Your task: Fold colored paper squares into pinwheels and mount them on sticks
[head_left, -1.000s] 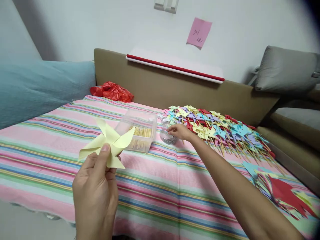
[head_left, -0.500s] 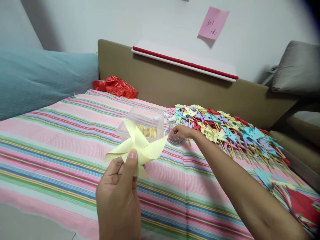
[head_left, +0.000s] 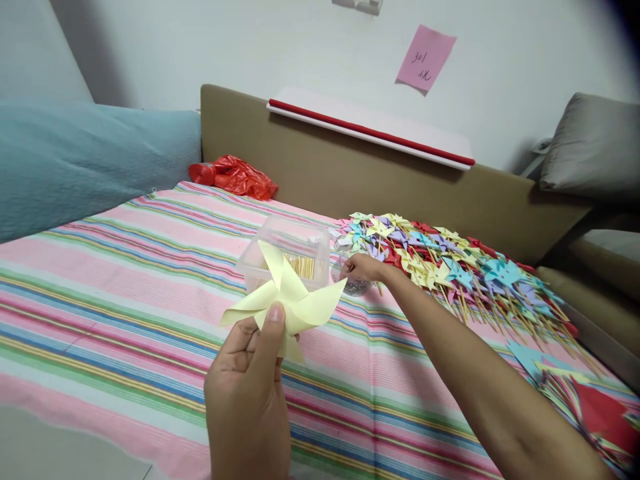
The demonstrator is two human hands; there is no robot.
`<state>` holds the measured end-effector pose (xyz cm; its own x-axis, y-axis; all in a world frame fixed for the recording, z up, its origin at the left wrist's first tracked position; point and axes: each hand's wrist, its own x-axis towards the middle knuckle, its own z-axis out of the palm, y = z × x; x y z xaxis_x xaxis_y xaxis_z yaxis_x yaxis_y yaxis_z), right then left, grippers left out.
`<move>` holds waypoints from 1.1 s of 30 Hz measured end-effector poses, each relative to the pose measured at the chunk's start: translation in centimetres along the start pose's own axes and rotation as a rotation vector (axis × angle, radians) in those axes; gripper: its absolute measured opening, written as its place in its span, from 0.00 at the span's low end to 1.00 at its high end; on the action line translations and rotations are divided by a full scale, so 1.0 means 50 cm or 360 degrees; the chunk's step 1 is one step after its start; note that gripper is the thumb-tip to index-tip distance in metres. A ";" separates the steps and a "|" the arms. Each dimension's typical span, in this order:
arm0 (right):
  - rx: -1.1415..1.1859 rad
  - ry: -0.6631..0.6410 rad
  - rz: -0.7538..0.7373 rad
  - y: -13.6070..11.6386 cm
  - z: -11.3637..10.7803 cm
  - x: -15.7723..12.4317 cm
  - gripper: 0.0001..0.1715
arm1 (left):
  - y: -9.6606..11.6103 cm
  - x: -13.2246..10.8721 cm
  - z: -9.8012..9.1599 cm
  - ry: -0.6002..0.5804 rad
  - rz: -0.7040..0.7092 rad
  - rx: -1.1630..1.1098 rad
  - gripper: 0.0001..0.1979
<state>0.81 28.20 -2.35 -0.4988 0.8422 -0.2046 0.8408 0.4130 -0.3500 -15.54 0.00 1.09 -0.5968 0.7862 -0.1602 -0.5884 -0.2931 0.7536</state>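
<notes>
A pale yellow paper pinwheel (head_left: 290, 293) without a stick is pinched at its centre by my left hand (head_left: 255, 387), thumb on top. My right hand (head_left: 364, 267) reaches to a small clear container (head_left: 356, 288) of tiny silvery pieces. Its fingertips are drawn together over the container, and whether they grip a piece is too small to see. Just behind the pinwheel stands a clear plastic box (head_left: 255, 250) with a bundle of short wooden sticks (head_left: 303, 268) in it.
Many finished pinwheels on sticks (head_left: 450, 260) lie heaped at the right. Nearer, a stack of coloured paper (head_left: 595, 407) rests on the striped cloth (head_left: 125, 320). A red plastic bag (head_left: 235, 177) sits by the brown headboard (head_left: 320, 160).
My left hand has shifted slightly right with the yellow pinwheel. My right hand stays at the small container, its fingers turned a little. The whole view has tilted slightly.
</notes>
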 end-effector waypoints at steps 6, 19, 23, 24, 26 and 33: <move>-0.0132 -0.0159 0.0058 -0.011 -0.002 -0.002 0.19 | -0.003 -0.001 0.003 -0.0057 -0.0003 -0.0014 0.13; -0.0158 0.0444 -0.0037 0.041 -0.081 -0.121 0.09 | -0.001 -0.012 0.011 -0.0068 -0.0049 -0.0010 0.17; -0.0097 0.0577 -0.0068 0.107 -0.056 -0.308 0.05 | -0.005 -0.018 0.022 -0.0068 -0.0087 0.0018 0.16; -0.0069 0.0562 -0.0065 0.122 -0.037 -0.350 0.05 | -0.007 -0.020 0.027 -0.0064 -0.0078 0.0024 0.15; -0.0010 0.0548 -0.0036 0.148 0.006 -0.412 0.06 | -0.017 -0.024 0.038 -0.0066 -0.0026 0.0023 0.13; 0.0146 0.0839 0.0135 0.221 0.075 -0.509 0.11 | -0.072 -0.038 0.066 -0.0255 0.0040 0.0081 0.10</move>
<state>22.00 10.03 -4.44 -0.2372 0.9407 0.2426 0.8398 0.3241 -0.4356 -10.49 1.33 0.79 -0.5140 0.8569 -0.0400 -0.5437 -0.2893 0.7879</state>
